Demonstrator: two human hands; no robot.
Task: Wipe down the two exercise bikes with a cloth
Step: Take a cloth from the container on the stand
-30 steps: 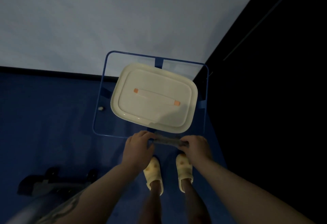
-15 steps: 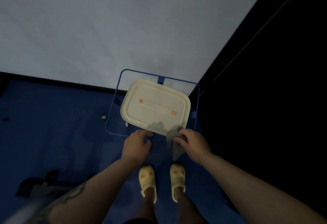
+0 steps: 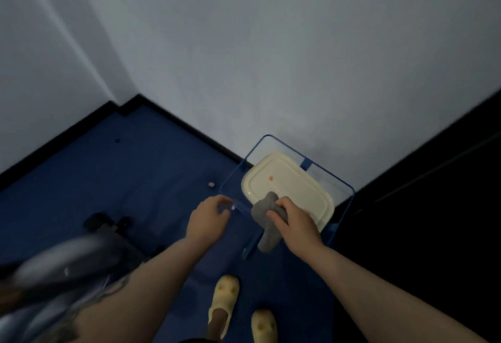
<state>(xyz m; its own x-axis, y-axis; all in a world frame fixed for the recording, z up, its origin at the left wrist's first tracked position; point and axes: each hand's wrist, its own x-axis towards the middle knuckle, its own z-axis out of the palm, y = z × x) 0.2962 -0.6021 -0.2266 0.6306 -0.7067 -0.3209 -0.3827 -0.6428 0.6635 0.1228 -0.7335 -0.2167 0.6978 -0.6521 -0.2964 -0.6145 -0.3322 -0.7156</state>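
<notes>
I am looking down on a person standing on a dark blue floor [image 3: 113,180] in a dim room, where a pale wall [image 3: 271,58] is meeting a black skirting line. The right hand [image 3: 294,223] is gripping a grey cloth [image 3: 267,223], fingers curled round its bunched upper part while the loose end is hanging down below the hand, over the near rail of a blue wire rack [image 3: 343,180] that is standing against the wall. A cream lidded container [image 3: 290,182] is resting inside that rack, its near corner partly hidden behind the cloth and the right hand. The left hand [image 3: 207,219] is hovering at the rack's near left corner with fingers loosely curled; its fingertips are reaching toward the rail, but I cannot tell whether they are touching it, and it is holding nothing I can see. At the lower left edge, a blurred grey and black shape, likely part of an exercise bike [image 3: 67,261], is lying well apart from the cloth. Two yellow slippers [image 3: 223,298] are showing at the bottom edge, just beside each other. A small pale object [image 3: 211,184] is sitting on the floor near the rack's left side, too small to identify.
</notes>
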